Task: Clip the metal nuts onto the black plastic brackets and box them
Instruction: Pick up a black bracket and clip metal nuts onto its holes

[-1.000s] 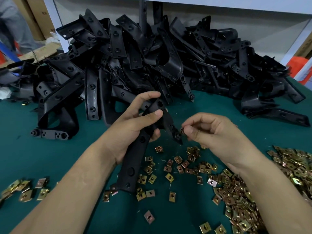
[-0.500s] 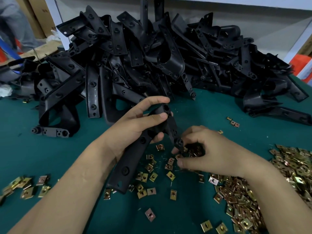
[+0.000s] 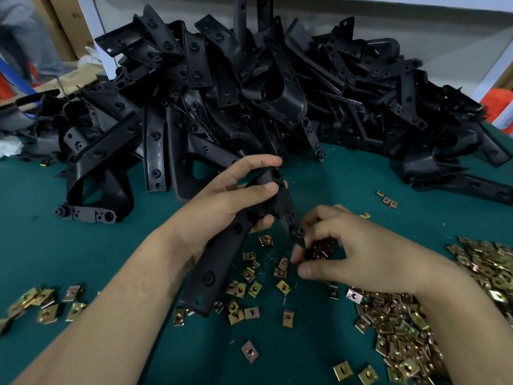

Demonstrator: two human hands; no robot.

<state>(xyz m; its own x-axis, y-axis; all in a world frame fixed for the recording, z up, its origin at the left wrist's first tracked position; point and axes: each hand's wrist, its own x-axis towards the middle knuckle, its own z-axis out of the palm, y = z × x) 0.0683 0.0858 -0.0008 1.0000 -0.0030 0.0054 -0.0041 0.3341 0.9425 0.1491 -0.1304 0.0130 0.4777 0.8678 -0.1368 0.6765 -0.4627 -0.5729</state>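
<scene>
Green counter [image 3: 69, 259], bracket heap [image 3: 249, 93] at twelve o'clock. Our left hand [image 3: 222, 207] grips one bracket [image 3: 211, 270] mid-length: stiff, light, we judge. Our right hand [image 3: 361, 257] pinches clip nuts [image 3: 319, 250], small and slippery, from scatter at five o'clock.

You grip one long black bracket [image 3: 211, 273] in your left hand [image 3: 222, 207], tilted over the tabletop's middle, holes along its length. More black brackets [image 3: 249, 93] are heaped along the far edge. Brassy square metal nuts [image 3: 402, 329] pile toward the near right corner, a few near the left edge.
</scene>
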